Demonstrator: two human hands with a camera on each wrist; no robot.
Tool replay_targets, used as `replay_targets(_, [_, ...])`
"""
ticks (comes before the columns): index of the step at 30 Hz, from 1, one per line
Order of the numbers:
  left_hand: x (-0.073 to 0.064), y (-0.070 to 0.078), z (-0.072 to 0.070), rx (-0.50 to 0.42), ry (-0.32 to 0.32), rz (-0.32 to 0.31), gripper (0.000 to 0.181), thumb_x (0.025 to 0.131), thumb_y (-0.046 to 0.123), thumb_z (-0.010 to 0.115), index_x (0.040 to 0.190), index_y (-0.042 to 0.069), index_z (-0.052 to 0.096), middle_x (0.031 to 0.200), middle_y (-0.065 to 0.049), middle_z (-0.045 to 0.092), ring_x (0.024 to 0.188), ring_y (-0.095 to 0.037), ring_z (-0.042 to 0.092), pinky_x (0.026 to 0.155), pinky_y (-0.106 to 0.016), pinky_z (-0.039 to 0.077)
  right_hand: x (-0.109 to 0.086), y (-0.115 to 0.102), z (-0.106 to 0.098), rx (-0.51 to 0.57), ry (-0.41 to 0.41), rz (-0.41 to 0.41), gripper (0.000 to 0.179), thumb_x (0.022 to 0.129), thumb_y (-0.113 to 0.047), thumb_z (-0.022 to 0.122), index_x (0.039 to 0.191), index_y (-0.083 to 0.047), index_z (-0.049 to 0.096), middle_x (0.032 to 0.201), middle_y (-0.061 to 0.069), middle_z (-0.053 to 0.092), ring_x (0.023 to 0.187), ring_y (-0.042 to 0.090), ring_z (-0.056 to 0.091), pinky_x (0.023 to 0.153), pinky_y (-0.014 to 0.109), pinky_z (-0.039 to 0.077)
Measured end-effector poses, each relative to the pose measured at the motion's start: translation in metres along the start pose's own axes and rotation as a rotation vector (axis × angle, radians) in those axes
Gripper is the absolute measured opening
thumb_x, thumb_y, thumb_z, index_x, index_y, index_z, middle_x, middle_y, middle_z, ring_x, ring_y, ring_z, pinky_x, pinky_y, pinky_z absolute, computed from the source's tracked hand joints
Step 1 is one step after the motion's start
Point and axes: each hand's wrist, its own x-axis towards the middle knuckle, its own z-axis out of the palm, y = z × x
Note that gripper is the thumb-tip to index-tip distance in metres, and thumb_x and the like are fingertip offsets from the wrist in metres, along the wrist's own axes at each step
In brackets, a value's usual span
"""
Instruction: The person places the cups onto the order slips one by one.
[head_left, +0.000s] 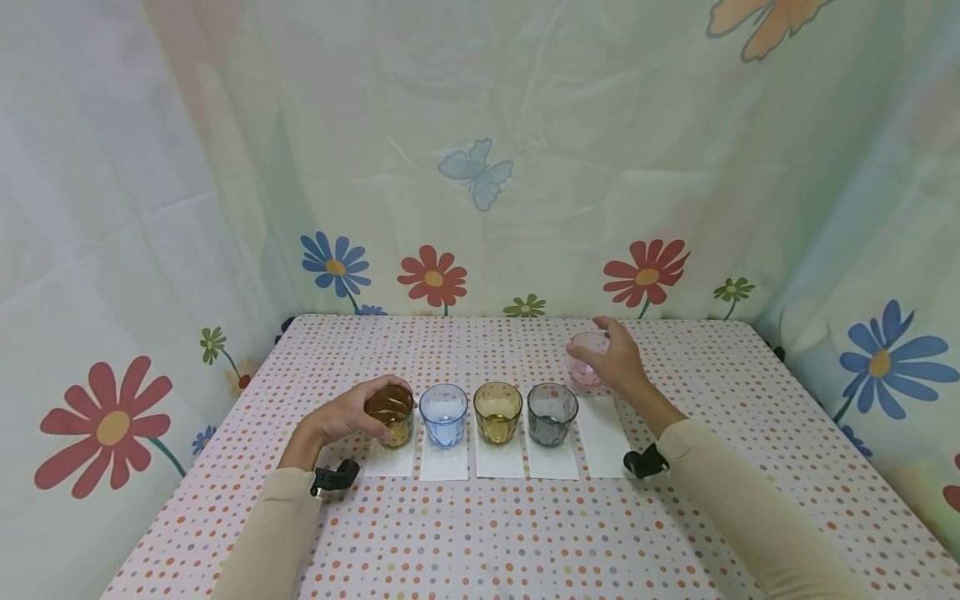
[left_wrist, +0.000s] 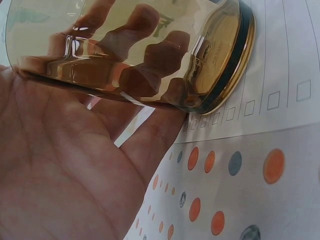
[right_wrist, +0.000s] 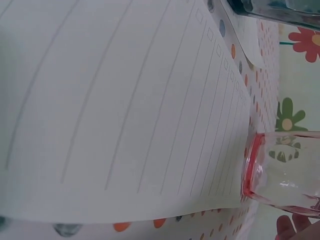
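Note:
In the head view, my left hand point(head_left: 352, 412) holds an amber glass point(left_wrist: 135, 55) from its left side. Its curled fingers show through the wall in the left wrist view, and the base is right at a lined paper sheet point(left_wrist: 292, 65). At the far right of the row, my right hand point(head_left: 621, 358) grips a pale pink glass point(head_left: 587, 372) near the rim, thumb across the front and fingers behind. The pink glass's reddish base point(right_wrist: 251, 165) is just beyond a lined sheet point(right_wrist: 125, 110) in the right wrist view; its rim is out of frame there.
Between the hands stand a blue glass point(head_left: 444, 421), a yellowish glass point(head_left: 497, 417) and a grey glass point(head_left: 552, 421), each at a paper sheet. The right-hand sheet point(head_left: 606, 442) bears no glass. A dotted cloth point(head_left: 480, 533) covers the table; a flowered curtain point(head_left: 525, 225) hangs behind.

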Motion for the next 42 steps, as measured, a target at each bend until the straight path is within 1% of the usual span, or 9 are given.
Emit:
replay_targets(6, [0.001,0.000,0.000,-0.003,-0.003,0.008,0.074,0.073,0.006,0.080,0.139,0.000,0.049,0.136,-0.020,0.057,0.125,-0.038,0.054,0.107,-0.052,0.044,0.003,-0.002,0.001,0.000,-0.034,0.051,0.095,0.087,-0.043,0.077,0.158,-0.002,0.027,0.162,0.024,0.028,0.148,0.046,0.026,0.115,0.062,0.028])
replay_targets(10, [0.000,-0.001,0.000,-0.002,0.000,0.005,0.076,0.072,0.007,0.081,0.140,-0.001,0.047,0.134,-0.017,0.059,0.125,-0.036,0.055,0.105,-0.047,0.046,0.004,-0.001,0.002,-0.036,-0.077,0.094,0.100,0.087,-0.046,0.076,0.159,-0.002,0.022,0.164,0.025,0.023,0.149,0.047,0.022,0.116,0.064,0.026])
replay_targets(14, [0.000,-0.001,0.001,-0.010,-0.002,0.002,0.077,0.072,0.006,0.081,0.141,-0.002,0.047,0.135,-0.017,0.059,0.124,-0.036,0.055,0.105,-0.045,0.047,0.004,0.002,0.003,-0.074,-0.121,0.140,0.104,0.087,-0.052,0.074,0.161,-0.003,0.019,0.165,0.026,0.019,0.149,0.049,0.020,0.116,0.065,0.025])
replay_targets(19, [-0.001,0.000,0.001,-0.002,-0.001,0.007,0.077,0.073,0.007,0.080,0.141,-0.003,0.046,0.135,-0.020,0.058,0.125,-0.037,0.054,0.105,-0.048,0.046,0.004,0.005,0.002,-0.059,-0.138,0.126,0.107,0.086,-0.055,0.074,0.160,-0.001,0.020,0.164,0.027,0.018,0.143,0.051,0.034,0.114,0.063,0.030])
replay_targets(21, [0.000,0.000,0.001,0.005,0.003,0.005,0.076,0.073,0.007,0.080,0.140,-0.003,0.047,0.135,-0.019,0.058,0.125,-0.037,0.054,0.106,-0.048,0.045,0.004,0.006,0.002,-0.055,-0.136,0.116,0.106,0.086,-0.055,0.075,0.160,-0.001,0.021,0.164,0.027,0.021,0.140,0.051,0.038,0.112,0.062,0.034])
replay_targets(26, [0.000,-0.001,0.000,0.006,0.005,0.001,0.075,0.073,0.006,0.080,0.139,-0.002,0.047,0.135,-0.018,0.058,0.125,-0.037,0.054,0.106,-0.048,0.045,0.004,0.009,0.004,-0.017,-0.119,0.100,0.098,0.084,-0.047,0.079,0.156,-0.001,0.031,0.156,0.025,0.038,0.142,0.046,0.036,0.111,0.060,0.037])
replay_targets(29, [0.000,0.000,0.000,0.004,0.000,0.003,0.075,0.073,0.006,0.080,0.140,-0.003,0.046,0.135,-0.020,0.057,0.125,-0.039,0.053,0.106,-0.049,0.045,0.005,0.011,0.005,0.032,-0.103,0.093,0.090,0.083,-0.040,0.082,0.151,-0.001,0.039,0.147,0.025,0.047,0.137,0.044,0.042,0.108,0.058,0.042])
replay_targets(35, [0.001,0.001,0.000,0.004,0.003,0.012,0.073,0.073,0.008,0.081,0.139,0.000,0.049,0.136,-0.021,0.057,0.125,-0.038,0.053,0.105,-0.050,0.045,0.007,0.013,0.008,0.108,-0.054,0.103,0.074,0.082,-0.026,0.082,0.142,-0.002,0.047,0.135,0.022,0.053,0.124,0.040,0.054,0.099,0.052,0.049])
replay_targets(42, [0.000,-0.001,0.001,0.006,-0.004,0.011,0.077,0.074,0.008,0.081,0.141,-0.004,0.045,0.137,-0.023,0.056,0.125,-0.036,0.054,0.107,-0.050,0.044,0.006,0.013,0.013,0.087,-0.018,0.108,0.061,0.081,-0.018,0.077,0.134,-0.003,0.050,0.129,0.019,0.057,0.121,0.037,0.057,0.094,0.048,0.051])
